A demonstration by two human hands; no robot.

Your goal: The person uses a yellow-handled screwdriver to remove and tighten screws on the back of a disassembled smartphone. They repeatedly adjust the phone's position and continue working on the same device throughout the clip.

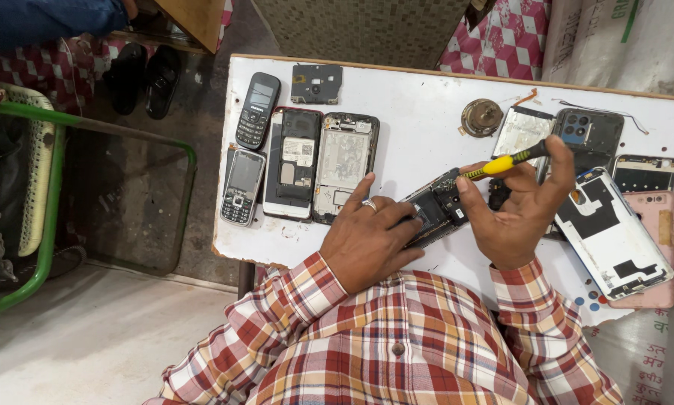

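- Yellow-handled screwdriver (502, 164), pinched in right hand (518, 217) fingers, could slip, gouging the opened black phone (434, 214).
- Left hand (367, 244), at nine o'clock, fingers clamped on phone, risks a jab.

Single head-worn view, looking steeply down, close over white table (427, 97), floor at left

Both your forearms come in from six o'clock in plaid sleeves cuffed at the wrists. Your left hand (370, 240) lies palm down, knuckles up, its fingers fanned toward one o'clock; the index finger points to twelve, a ring sits on the next finger, and the thumb hooks round toward three. Your right hand (518, 210) is turned palm toward you, fingers curled in a pinch, thumb reaching toward ten o'clock.
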